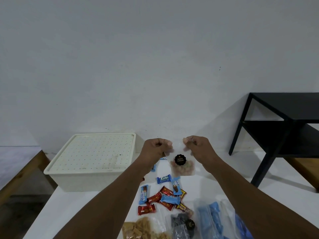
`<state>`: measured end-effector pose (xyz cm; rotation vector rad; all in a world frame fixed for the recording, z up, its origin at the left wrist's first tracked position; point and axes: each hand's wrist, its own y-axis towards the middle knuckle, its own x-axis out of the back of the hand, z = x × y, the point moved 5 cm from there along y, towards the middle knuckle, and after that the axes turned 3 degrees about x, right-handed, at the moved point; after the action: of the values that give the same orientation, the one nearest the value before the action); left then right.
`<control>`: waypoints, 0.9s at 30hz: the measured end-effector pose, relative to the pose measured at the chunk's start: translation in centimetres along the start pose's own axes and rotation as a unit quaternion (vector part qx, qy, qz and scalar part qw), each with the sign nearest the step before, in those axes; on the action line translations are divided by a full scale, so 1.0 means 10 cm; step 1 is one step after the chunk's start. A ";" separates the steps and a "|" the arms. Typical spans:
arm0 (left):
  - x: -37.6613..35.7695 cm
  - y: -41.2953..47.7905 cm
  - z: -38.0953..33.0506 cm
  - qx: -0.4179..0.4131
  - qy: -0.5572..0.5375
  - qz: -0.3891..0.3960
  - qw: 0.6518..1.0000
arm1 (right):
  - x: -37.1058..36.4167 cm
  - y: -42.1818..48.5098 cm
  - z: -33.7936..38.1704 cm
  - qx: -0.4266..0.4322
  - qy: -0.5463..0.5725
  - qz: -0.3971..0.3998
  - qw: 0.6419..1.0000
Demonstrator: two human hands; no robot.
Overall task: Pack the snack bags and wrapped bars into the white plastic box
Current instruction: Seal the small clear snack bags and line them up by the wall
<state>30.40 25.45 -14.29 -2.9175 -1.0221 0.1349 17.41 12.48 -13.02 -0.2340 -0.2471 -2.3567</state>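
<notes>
Starting nearest the camera, clear snack bags (148, 228) of yellow crisps, dark pieces and blue packets crowd the front edge of the white tabletop (77, 213), none packed yet. Just beyond them lies a loose scatter of wrapped bars (162, 197) in red, blue and gold, untouched as well. Further out, both hands are raised together: the left hand (156, 148) and right hand (198, 146) each have fingers pinched shut on a top corner of 1 clear biscuit bag (182, 165), which hangs between them with its black round label facing us. Left of that, against the wall, the white plastic box (91, 163) sits with its perforated lid on. By my read, packing has barely begun: the lid must come off, and everything remains outside.
</notes>
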 end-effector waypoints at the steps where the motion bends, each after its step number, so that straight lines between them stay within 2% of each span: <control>1: 0.03 0.00 0.00 -0.004 -0.007 -0.016 1.000 | 0.00 -0.01 0.00 -0.003 0.025 -0.001 1.000; 5: 0.12 0.01 0.02 -0.024 -0.017 -0.063 0.998 | -0.02 -0.04 -0.05 -0.048 0.132 -0.001 0.990; 7: 0.14 -0.02 0.01 -0.025 -0.029 -0.065 0.997 | -0.02 -0.04 -0.07 -0.060 0.149 -0.010 0.987; 10: 0.10 -0.07 0.00 0.026 -0.060 0.001 0.998 | 0.04 -0.01 -0.05 -0.050 0.137 -0.005 0.989; 12: 0.07 -0.11 0.02 0.102 -0.080 0.059 0.990 | 0.07 -0.01 0.04 -0.024 0.074 0.042 0.996; 14: 0.07 -0.11 0.04 0.141 -0.056 0.099 0.983 | 0.06 0.02 0.12 0.006 0.013 0.084 0.996; 17: 0.00 -0.11 0.03 0.125 -0.030 0.140 0.982 | 0.06 0.07 0.18 0.027 -0.028 0.069 0.997; 21: -0.07 -0.07 0.03 0.100 -0.038 0.129 0.986 | 0.05 0.06 0.15 0.019 -0.017 0.021 0.999; 27: -0.12 0.02 0.08 0.043 -0.002 0.068 0.997 | -0.05 -0.05 0.02 -0.056 0.099 0.012 0.993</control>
<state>29.53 24.60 -15.02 -2.9075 -0.7962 0.1851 17.45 13.20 -13.02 -0.0542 -0.0175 -2.3529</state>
